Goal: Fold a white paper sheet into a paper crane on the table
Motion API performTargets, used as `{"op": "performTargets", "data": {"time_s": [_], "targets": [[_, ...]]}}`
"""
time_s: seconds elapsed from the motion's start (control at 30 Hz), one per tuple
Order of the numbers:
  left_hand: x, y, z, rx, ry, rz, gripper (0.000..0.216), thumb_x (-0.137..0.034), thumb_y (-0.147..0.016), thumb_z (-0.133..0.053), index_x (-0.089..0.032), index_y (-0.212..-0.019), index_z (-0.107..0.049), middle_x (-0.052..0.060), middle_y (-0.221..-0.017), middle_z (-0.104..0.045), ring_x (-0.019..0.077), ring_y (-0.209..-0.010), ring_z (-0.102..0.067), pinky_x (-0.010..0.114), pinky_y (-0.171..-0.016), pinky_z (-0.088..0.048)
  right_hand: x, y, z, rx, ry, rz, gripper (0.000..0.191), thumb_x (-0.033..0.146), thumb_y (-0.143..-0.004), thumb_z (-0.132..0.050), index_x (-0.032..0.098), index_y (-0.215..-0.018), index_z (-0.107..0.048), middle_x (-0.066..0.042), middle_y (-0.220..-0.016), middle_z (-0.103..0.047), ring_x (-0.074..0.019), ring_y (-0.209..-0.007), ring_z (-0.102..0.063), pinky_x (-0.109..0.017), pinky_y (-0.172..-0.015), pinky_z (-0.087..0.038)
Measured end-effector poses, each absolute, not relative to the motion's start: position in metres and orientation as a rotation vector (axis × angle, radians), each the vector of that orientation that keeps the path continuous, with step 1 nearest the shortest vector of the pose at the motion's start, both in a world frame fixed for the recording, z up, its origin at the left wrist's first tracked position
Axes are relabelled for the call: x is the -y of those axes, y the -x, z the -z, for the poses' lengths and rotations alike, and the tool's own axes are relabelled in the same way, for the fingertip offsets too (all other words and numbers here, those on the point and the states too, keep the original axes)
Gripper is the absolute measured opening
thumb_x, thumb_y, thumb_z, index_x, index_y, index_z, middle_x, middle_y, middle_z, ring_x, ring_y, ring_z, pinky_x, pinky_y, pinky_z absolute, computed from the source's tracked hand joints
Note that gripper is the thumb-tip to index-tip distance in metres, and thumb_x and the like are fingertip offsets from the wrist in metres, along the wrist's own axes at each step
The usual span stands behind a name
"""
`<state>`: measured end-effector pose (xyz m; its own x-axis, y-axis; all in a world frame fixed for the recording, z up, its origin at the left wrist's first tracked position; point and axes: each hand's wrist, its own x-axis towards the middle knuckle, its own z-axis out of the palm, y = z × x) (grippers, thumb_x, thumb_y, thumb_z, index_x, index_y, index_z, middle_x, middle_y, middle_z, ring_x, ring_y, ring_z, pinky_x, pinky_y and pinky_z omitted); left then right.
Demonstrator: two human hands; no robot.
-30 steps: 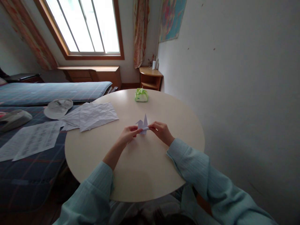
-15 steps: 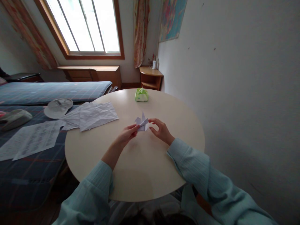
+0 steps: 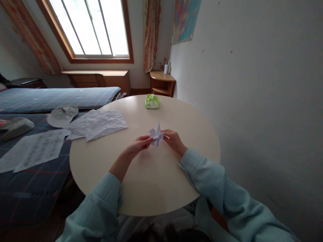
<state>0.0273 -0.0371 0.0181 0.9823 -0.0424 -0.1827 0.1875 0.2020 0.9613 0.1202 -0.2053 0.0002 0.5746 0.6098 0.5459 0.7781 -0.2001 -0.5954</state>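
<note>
A folded white paper crane [image 3: 155, 138] is held above the round cream table [image 3: 151, 188], one pointed tip standing up. My left hand [image 3: 138, 145] pinches its left side between thumb and fingers. At the crane's right side, my right hand [image 3: 174, 139] has its thumb and fingertips closed on the paper edge. The fingertips partly hide the spots where they grip.
Creased white sheets [image 3: 106, 124] lie at the table's left edge. Beyond the crane stands a green tissue pack [image 3: 152, 102]. On the bed at left are a white cap [image 3: 63, 116] and a printed sheet [image 3: 40, 148]. A white wall [image 3: 264, 101] rises at right.
The paper crane has shifted slightly right and tilted. My right hand, apart from it with open fingers before, has closed its fingertips on the crane's right side.
</note>
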Motion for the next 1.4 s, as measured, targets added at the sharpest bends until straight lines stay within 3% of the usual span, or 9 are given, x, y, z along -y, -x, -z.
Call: {"op": "performTargets", "data": {"time_s": [0.37,0.6,1.0,1.4], "targets": [[0.0355,-0.03,-0.0102,-0.109,-1.374,0.076,0.035,-0.041,-0.058,-0.071,-0.015,-0.08,-0.064,-0.003,-0.065,-0.052,0.0036,-0.056,-0.043,0.016,-0.057,-0.034,0.204,-0.1147,-0.0038,0.879,1.986,0.091,0.011,0.015,-0.076,-0.049,0.017,-0.076,-0.059,0.002,-0.058,-0.06,-0.0085,-0.049,-0.052,-0.019,-0.052,-0.038],[0.0355,-0.03,-0.0109,-0.114,-1.428,0.1,0.037,-0.042,-0.057,-0.07,-0.015,-0.081,-0.065,-0.002,-0.067,-0.054,0.0048,-0.058,-0.044,0.018,-0.06,-0.034,0.2031,-0.1152,-0.0037,0.913,1.93,0.154,0.014,0.01,-0.075,-0.045,0.015,-0.075,-0.058,0.001,-0.062,-0.06,-0.0079,-0.054,-0.053,-0.018,-0.055,-0.037],[0.0386,-0.0297,-0.0125,-0.117,-1.461,0.046,0.042,-0.046,-0.053,-0.072,-0.015,-0.08,-0.063,-0.002,-0.065,-0.055,0.0064,-0.059,-0.044,0.019,-0.061,-0.033,0.2039,-0.1123,-0.0081,0.813,1.908,0.104,0.011,0.018,-0.075,-0.046,0.016,-0.075,-0.056,0.005,-0.048,-0.05,-0.0062,-0.041,-0.045,-0.017,-0.045,-0.034],[0.0399,-0.0248,-0.0157,-0.093,-1.525,0.141,0.036,-0.041,-0.057,-0.071,-0.016,-0.082,-0.065,0.003,-0.078,-0.064,0.0115,-0.073,-0.054,0.021,-0.065,-0.036,0.1994,-0.1178,-0.0026,0.625,1.655,-0.207,0.012,0.028,-0.068,-0.05,0.017,-0.07,-0.052,0.005,-0.048,-0.052,-0.0076,-0.039,-0.046,-0.019,-0.039,-0.036]]}}
